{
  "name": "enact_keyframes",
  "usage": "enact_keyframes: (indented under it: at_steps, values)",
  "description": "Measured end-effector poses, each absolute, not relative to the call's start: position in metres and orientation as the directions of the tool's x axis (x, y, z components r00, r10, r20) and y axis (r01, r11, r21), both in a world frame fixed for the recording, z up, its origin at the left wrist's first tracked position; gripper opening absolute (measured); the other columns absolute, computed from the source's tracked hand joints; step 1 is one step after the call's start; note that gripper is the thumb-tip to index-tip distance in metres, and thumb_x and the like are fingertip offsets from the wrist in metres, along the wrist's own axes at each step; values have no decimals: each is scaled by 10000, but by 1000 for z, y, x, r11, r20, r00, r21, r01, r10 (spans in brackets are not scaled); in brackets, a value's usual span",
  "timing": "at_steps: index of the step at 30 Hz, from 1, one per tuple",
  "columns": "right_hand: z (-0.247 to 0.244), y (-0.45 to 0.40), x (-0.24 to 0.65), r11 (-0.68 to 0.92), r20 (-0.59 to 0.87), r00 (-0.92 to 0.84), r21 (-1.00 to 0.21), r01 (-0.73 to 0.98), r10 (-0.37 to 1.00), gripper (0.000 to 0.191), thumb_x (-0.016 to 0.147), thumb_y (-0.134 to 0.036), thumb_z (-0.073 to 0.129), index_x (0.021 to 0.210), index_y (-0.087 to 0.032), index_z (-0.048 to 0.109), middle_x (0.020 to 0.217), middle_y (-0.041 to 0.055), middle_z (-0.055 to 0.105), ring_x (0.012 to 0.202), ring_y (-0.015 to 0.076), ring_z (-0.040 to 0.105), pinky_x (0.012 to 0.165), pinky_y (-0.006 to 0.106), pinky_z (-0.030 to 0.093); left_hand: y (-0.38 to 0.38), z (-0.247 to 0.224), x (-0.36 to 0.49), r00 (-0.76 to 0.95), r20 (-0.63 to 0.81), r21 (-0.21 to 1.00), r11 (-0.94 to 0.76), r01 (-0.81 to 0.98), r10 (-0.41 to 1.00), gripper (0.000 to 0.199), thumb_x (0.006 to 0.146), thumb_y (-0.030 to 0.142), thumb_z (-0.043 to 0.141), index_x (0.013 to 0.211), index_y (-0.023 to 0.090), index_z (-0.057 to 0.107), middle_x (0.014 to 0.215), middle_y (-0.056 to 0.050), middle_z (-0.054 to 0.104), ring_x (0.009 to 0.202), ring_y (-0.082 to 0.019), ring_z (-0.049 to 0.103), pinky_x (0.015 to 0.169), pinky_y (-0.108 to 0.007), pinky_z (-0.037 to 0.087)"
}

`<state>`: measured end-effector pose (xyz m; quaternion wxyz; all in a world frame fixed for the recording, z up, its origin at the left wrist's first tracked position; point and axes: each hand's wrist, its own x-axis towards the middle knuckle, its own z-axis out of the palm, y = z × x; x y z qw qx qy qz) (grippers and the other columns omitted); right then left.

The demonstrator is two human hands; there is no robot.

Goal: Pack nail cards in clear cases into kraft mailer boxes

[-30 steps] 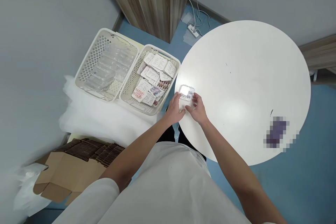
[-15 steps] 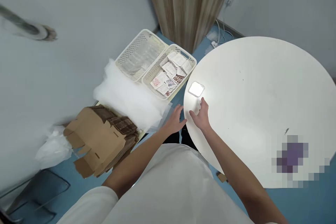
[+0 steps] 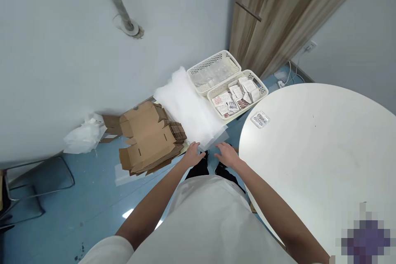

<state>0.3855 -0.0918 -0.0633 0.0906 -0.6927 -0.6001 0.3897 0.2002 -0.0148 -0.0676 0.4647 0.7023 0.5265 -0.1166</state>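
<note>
My left hand (image 3: 192, 156) hovers by the near edge of a stack of white foam sheets (image 3: 192, 107), its fingers apart and holding nothing. Across a small gap, my right hand (image 3: 228, 154) is also open, between the foam stack and the white round table (image 3: 309, 148). Folded-flat brown cardboard boxes (image 3: 151, 136) are piled left of the foam. On the table's left side lies a small clear square packet (image 3: 260, 119) with a printed pattern, apart from both hands.
Behind the foam, one white basket (image 3: 213, 70) holds clear plastic bags and another (image 3: 262, 88) holds printed packets. A wooden cabinet (image 3: 272, 12) stands at the back. A white plastic bag (image 3: 85, 135) and metal-framed chair (image 3: 37, 192) are at left.
My view has swung left. My right hand has left the table beside the square packet and come toward the foam stack; my left hand is now by the foam's near edge.
</note>
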Motion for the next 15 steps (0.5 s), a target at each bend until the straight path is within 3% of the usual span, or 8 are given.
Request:
enact_keyframes:
  at_steps: [3,7,11,15]
  values:
    - [-68,-72,367,-181,-442,-52,-471,864,896,362,768,-243,529,1124,-177,514,1208,154,493,1121,313,439,847,407,400,-14,-75,184,391,-653,552,54,832,649,696,705,477,526,1284,134,350,1426,-145,203,1315,-281,162,1030,-383,209]
    - [-81,-36,336,-28,-405,-122,-347,938,906,418,710,-184,590,1120,-174,512,1386,152,295,1276,329,235,963,459,272,-11,-88,167,423,-660,606,108,788,621,758,688,443,549,1310,88,298,1425,-168,183,1319,-274,144,1049,-376,176]
    - [-100,-7,306,98,-410,-242,-341,935,879,380,684,-161,599,1060,-192,553,1441,110,184,1313,314,142,996,481,200,-7,-96,158,483,-622,691,142,709,617,763,679,388,564,1323,97,274,1421,-156,210,1315,-272,163,1060,-382,165]
    - [-114,4,292,92,-427,-261,-376,922,866,391,716,-122,525,1102,-187,524,1421,90,257,1307,282,185,998,493,202,-2,-95,154,552,-565,771,154,618,614,732,680,336,570,1323,138,280,1417,-131,237,1311,-262,185,1063,-390,172]
